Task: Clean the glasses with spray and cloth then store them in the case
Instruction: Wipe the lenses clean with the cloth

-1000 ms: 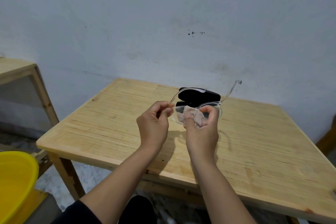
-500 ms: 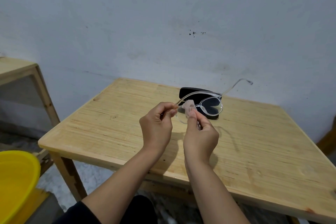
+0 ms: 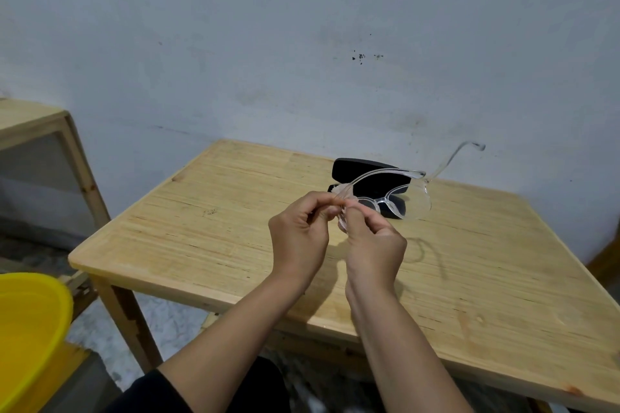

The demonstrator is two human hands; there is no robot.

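Both hands (image 3: pixel 335 235) pinch clear glasses (image 3: pixel 396 201) above black case (image 3: pixel 355 167); no writing legible.

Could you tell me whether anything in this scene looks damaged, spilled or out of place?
Nothing stands out. Both hands hold the clear glasses above the wooden table, temples unfolded, frame apparently intact. The black case lies open behind them. No spill shows on the tabletop.

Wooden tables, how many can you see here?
2. One table is in front, under both hands, with the black case on it. The other table is at the left edge, partly cut off.
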